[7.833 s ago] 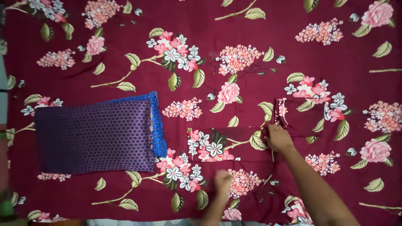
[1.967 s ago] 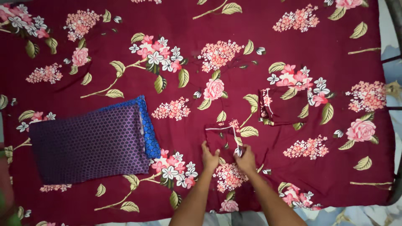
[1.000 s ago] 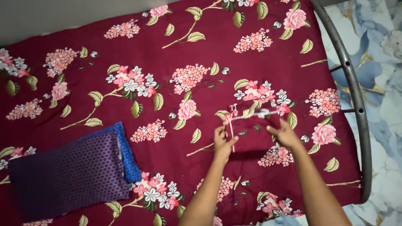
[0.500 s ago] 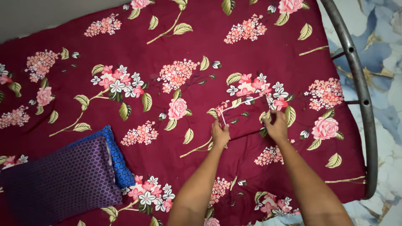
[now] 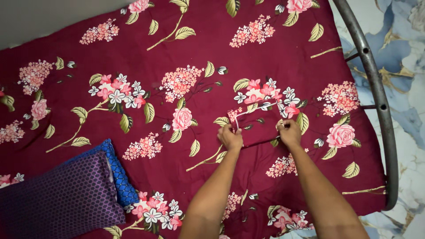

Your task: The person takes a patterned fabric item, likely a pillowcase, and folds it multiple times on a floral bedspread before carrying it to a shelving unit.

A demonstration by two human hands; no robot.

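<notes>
While both hands press down near the right side of the bed, the head view shows a small folded cloth (image 5: 259, 126) in the same maroon floral print as the bedsheet (image 5: 177, 44) under it, so its edges are hard to trace apart from a thin white hem along its top and left side. The left hand (image 5: 230, 138) pinches the near left corner of that folded piece with curled fingers, and the right hand (image 5: 290, 132) grips its near right corner in the same closed way; neither hand is spread flat. The piece lies squared and compact between the two hands, touching the sheet, and it looks as though it sits on top of another folded piece of the same print, though the matching pattern makes that uncertain. Judging by this, the folding of this cloth seems finished and it is being set down and straightened; letting go is what remains. Well apart, at the lower left, a purple honeycomb-print folded cloth (image 5: 57, 194) rests on a blue one (image 5: 117, 177), also done. A grey metal bed frame (image 5: 376, 97) curves along the right, over a marbled floor (image 5: 407, 66).
</notes>
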